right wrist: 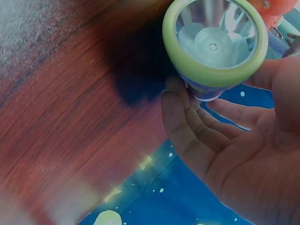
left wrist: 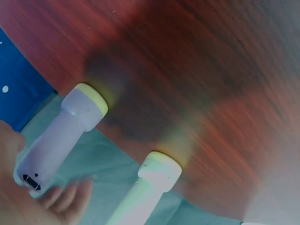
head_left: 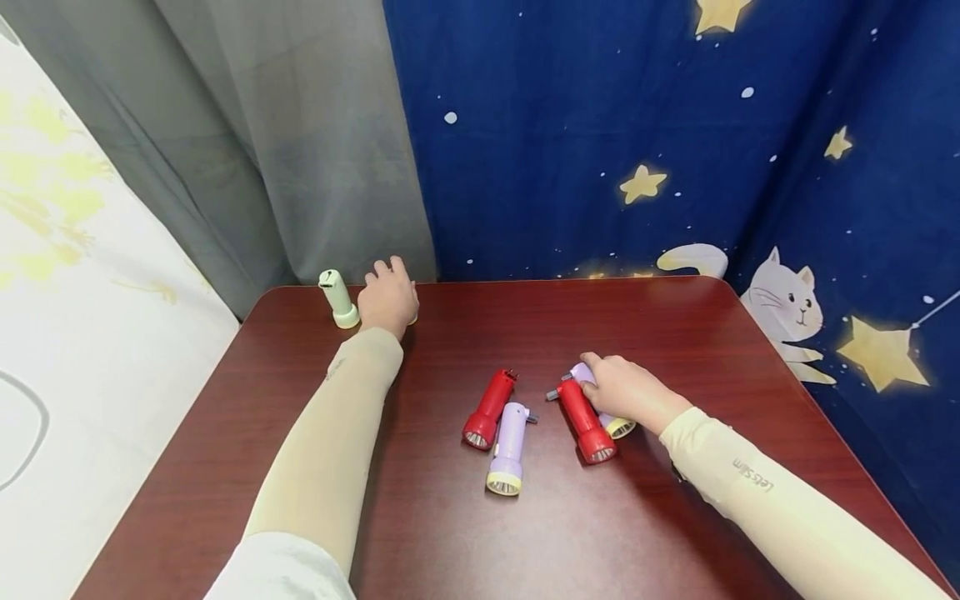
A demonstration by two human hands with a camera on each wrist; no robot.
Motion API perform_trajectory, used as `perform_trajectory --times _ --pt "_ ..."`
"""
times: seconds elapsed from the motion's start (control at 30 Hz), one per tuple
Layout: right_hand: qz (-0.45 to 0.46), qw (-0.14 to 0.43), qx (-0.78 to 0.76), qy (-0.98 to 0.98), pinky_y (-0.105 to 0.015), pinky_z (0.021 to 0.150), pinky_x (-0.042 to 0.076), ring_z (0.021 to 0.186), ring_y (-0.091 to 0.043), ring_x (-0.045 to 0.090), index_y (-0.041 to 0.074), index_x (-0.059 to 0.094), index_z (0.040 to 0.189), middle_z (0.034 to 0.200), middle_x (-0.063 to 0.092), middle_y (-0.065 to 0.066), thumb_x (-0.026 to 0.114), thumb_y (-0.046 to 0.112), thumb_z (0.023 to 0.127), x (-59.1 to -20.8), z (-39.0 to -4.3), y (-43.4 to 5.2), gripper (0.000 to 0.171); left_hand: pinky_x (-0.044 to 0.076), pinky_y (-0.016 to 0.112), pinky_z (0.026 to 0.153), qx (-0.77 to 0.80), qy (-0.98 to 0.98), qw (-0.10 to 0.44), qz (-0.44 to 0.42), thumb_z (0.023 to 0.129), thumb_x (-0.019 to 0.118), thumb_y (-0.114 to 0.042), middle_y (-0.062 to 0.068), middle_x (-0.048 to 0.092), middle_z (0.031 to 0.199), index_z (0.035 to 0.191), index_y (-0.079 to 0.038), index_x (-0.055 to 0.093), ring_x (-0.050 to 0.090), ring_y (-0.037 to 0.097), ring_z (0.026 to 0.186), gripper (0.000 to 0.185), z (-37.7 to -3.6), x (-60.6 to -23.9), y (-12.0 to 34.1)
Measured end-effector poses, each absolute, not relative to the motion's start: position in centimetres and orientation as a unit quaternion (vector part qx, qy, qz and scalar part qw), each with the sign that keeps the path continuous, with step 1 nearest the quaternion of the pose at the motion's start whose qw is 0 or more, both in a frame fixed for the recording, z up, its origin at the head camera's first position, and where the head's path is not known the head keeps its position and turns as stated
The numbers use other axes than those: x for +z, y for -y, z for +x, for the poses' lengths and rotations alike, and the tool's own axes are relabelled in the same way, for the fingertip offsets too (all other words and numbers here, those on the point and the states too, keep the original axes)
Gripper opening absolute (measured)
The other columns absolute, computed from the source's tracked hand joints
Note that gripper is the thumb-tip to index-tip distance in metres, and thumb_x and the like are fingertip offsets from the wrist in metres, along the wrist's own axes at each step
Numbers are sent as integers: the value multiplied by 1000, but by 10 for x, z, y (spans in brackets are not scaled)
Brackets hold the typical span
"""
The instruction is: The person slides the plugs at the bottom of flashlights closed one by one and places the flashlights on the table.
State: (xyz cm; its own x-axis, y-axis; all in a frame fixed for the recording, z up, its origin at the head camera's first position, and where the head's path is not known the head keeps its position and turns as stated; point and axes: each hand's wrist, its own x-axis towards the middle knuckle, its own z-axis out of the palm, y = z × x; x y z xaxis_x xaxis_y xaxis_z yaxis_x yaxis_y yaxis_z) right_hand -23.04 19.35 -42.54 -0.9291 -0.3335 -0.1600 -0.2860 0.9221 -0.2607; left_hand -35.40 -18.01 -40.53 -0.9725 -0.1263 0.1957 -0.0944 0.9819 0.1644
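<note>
On a dark red wooden table (head_left: 675,333), the left hand (head_left: 387,297) sits in the upper left part of the head view, at the far edge by the grey curtain (head_left: 300,142). In the left wrist view its fingers (left wrist: 65,199) curl round the rear of a purple torch (left wrist: 61,133) that stands head-down on its yellow rim; from the head camera that torch is almost wholly hidden behind the hand. Just beside it, to the left in the head view, a pale green torch (head_left: 337,298) also stands on its head, apart from the hand.

The right hand (head_left: 626,390) lies right of centre in the head view, palm down over a second purple torch (head_left: 615,423) that lies on the table with its yellow rim toward the lower edge of the frame. In the right wrist view the fingers (right wrist: 187,131) wrap under the torch's body just behind the reflector head, so the hand grips it. A red torch (head_left: 587,422) lies right against this one on its left side, close to the thumb; whether the hand touches it cannot be told.

Near the middle of the frame, well apart from both hands, another red torch (head_left: 489,409) and a third purple torch (head_left: 510,448) lie side by side, heads toward the lower edge. A blue cloth with stars and a cat (head_left: 675,125) hangs behind the table.
</note>
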Motion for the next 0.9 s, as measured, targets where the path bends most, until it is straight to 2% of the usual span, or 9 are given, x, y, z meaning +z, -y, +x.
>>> perform_trajectory --times 0.1,0.23,0.37,0.5,0.7,0.9 --pt "-159 100 -124 -974 -48 93 62 99 -30 72 -5 52 149 127 71 -27 66 25 103 -428 -231 -193 57 50 66 107 -29 988 149 39 110 47 -35 31 40 157 162 -3 29 43 49 141 64 -351 -406 179" --pt "-160 92 -131 -974 -47 90 63 94 -28 72 -6 53 147 122 72 -27 66 24 102 -429 -231 -194 55 31 68 125 31 974 224 -17 106 54 -32 30 38 162 158 -4 39 35 48 151 61 -344 -403 174" --pt "-161 85 -134 -974 -48 90 63 94 -29 72 -7 54 145 121 72 -27 66 22 102 -428 -231 -195 53 22 68 129 41 951 295 -88 101 62 -29 29 42 161 148 -3 51 36 46 153 55 -326 -398 160" --pt "-161 69 -133 -975 -49 88 63 93 -30 72 -9 53 145 121 71 -30 67 20 101 -424 -232 -199 54 25 69 128 24 931 332 -148 98 63 -28 27 47 155 140 -3 57 40 45 149 49 -293 -392 138" --pt "-155 41 -146 -976 -51 89 63 92 -32 71 -7 51 146 122 71 -30 65 21 101 -413 -232 -205 55 32 68 126 -32 924 326 -196 98 66 -31 22 52 151 135 -6 61 46 41 143 44 -234 -377 107" --pt "-148 18 -179 -973 -50 86 62 90 -32 69 -6 51 148 119 71 -28 64 22 102 -396 -224 -202 55 47 54 119 -120 916 311 -225 100 67 -26 16 57 144 129 -8 65 52 34 137 35 -200 -367 92"
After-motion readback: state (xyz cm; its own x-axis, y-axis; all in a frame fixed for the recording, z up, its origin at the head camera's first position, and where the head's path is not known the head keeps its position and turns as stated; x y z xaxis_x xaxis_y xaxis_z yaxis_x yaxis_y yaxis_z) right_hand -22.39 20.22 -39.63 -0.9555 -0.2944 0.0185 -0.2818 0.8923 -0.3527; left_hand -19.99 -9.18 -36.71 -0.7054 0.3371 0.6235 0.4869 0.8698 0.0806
